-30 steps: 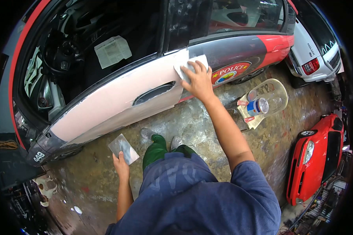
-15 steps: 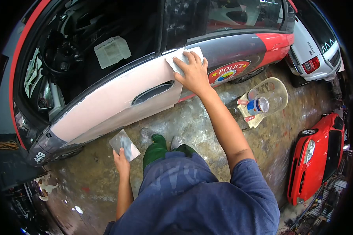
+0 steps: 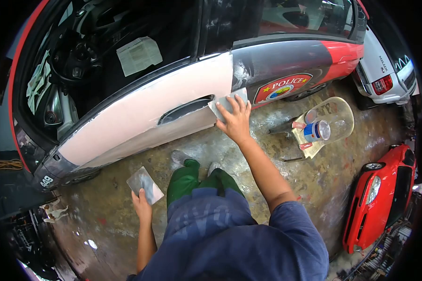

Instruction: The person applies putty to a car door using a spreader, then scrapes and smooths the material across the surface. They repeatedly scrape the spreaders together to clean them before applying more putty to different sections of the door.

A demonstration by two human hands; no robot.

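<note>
Head view: sheet (image 3: 214, 107) lies beneath spread right hand (image 3: 235, 121), at door (image 3: 131, 122); left hand (image 3: 142, 206) grips plate (image 3: 143, 181)

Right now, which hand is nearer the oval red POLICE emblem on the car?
Right. The right hand is close to the emblem, at its lower left in the picture; the left hand is much farther off, same direction.

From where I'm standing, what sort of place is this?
Probably a car body workshop: the car door has a patchy pale pink coating, and a red car and white vehicle are parked close by.
</note>
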